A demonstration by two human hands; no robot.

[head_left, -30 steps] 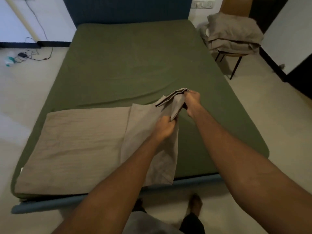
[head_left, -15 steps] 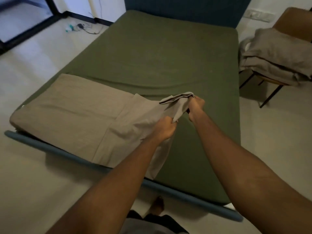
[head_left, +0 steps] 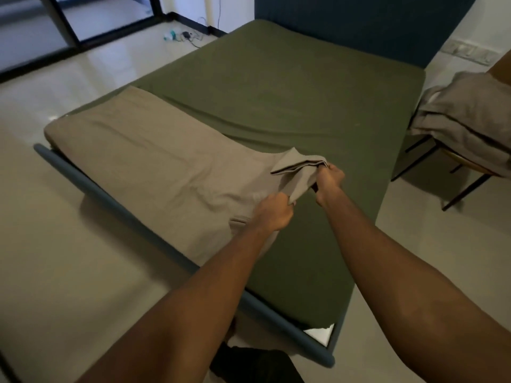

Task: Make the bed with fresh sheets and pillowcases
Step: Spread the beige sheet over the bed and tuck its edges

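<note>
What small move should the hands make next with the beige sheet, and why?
Probably draw the gripped fold rightward across the green mattress. The left hand and right hand both grip the beige sheet, which lies folded over the left part only; everything to its right and toward the headboard is uncovered.

We see the beige sheet as matt woven cloth, faintly ribbed and creased, and the green fitted sheet as smooth matt cloth. The floor looks like glossy polished tile, the bed frame matt, the chair legs thin dark metal.
</note>
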